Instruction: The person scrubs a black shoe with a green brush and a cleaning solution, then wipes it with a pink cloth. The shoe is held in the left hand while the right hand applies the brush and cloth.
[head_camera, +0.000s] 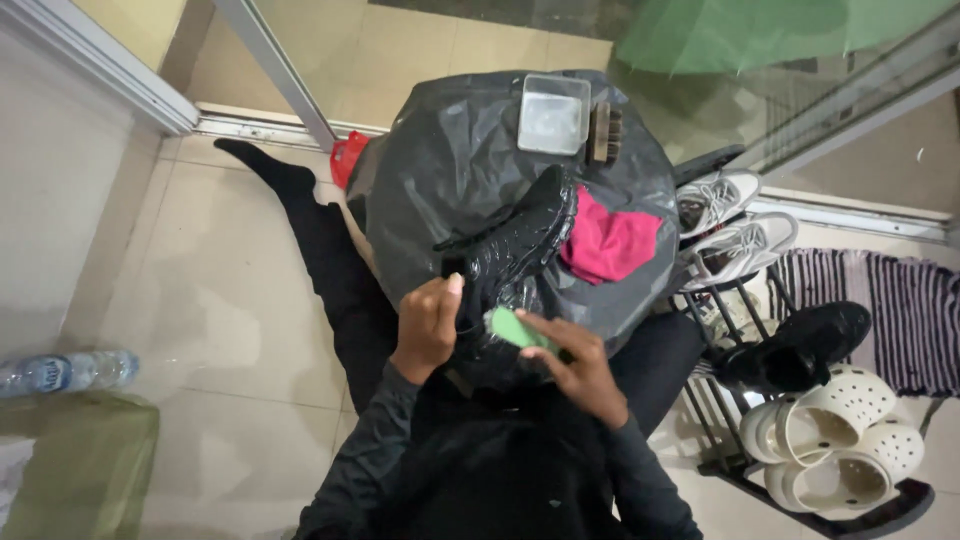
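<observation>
black plastic sheet (440, 170) | on it: black shoe (520, 240), pink cloth (610, 245), tin (553, 114), brush (605, 133)

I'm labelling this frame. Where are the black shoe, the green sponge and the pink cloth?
black shoe (525, 235), head view, shiny upper.
green sponge (512, 327), head view, its top face.
pink cloth (612, 245), head view, middle of the fabric.
</observation>
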